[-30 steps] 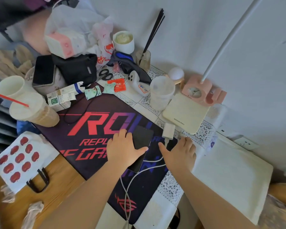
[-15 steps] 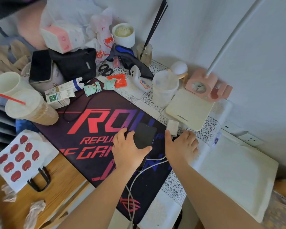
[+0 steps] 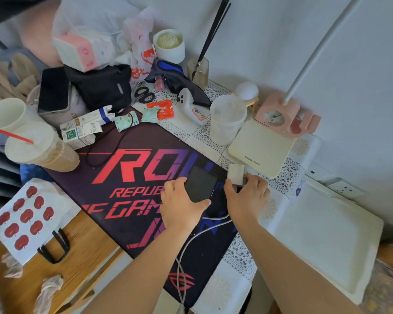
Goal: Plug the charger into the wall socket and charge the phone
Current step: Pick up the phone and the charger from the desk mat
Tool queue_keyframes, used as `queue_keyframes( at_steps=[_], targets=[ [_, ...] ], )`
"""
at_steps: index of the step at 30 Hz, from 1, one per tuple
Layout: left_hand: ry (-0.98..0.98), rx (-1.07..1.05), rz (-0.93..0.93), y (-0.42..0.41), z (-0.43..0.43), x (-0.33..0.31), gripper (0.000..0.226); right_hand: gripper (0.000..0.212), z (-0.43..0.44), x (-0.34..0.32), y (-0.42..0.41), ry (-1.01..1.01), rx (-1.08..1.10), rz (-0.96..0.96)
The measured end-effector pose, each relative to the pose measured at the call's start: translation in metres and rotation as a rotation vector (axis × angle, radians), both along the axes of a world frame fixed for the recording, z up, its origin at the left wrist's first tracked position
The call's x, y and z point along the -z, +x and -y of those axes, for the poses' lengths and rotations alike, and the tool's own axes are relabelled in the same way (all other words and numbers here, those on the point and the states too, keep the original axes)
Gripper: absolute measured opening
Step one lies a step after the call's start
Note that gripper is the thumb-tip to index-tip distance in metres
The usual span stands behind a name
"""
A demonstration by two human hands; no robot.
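Observation:
A black phone (image 3: 201, 183) lies screen-up on the dark gaming mat (image 3: 123, 189). My left hand (image 3: 182, 206) rests on its lower end, fingers on the left edge and thumb on the right edge. A white charger block (image 3: 235, 174) sits just right of the phone at the mat's edge. My right hand (image 3: 247, 197) closes around its lower end, thumb left of it and fingers right. Its white cable (image 3: 191, 243) loops under my hands toward the table's front edge. A white wall socket (image 3: 345, 189) is on the wall at the right.
A cream pad (image 3: 262, 147), a pink clock lamp base (image 3: 281, 114) and a clear plastic cup (image 3: 227, 118) stand behind the charger. A white board (image 3: 327, 234) lies below the socket. An iced drink with a red straw (image 3: 41, 146), a black pouch (image 3: 102, 87) and clutter fill the left.
My right hand has slid forward from the lace cloth up to the charger block and closed around its lower end. The left hand has stayed on the phone.

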State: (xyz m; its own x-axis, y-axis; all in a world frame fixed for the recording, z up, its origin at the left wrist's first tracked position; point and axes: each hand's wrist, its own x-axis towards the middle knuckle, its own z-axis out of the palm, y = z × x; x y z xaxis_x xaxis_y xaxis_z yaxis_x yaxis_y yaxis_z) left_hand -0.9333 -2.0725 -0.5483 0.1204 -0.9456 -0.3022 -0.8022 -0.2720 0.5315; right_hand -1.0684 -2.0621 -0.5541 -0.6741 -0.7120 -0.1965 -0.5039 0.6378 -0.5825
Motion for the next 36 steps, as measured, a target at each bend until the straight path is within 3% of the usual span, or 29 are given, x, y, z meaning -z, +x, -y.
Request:
queue_keyframes(
  at_steps=[7, 17, 20, 25, 31, 36],
  targets=[
    [0.000, 0.030, 0.013, -0.003, -0.003, -0.004, 0.080, 0.056, 0.002, -0.003, 0.002, -0.080, 0.029, 0.060],
    [-0.047, 0.119, -0.095, 0.010, 0.000, -0.003, 0.073, 0.050, 0.005, -0.005, 0.000, -0.138, 0.051, 0.296],
    [-0.036, 0.121, -0.202, 0.017, 0.002, -0.003, 0.061, 0.054, 0.006, -0.007, -0.002, -0.123, 0.080, 0.347],
    [0.120, 0.050, -0.509, 0.024, 0.006, -0.006, 0.014, 0.050, 0.004, -0.012, -0.012, -0.117, 0.155, 0.451],
    [0.273, 0.006, -0.738, 0.022, 0.011, -0.015, 0.013, 0.046, -0.012, -0.020, -0.030, -0.213, 0.273, 0.685],
    [0.316, 0.012, -0.824, 0.001, 0.020, -0.026, 0.021, 0.051, -0.034, -0.033, -0.059, -0.285, 0.303, 0.744]
  ],
)
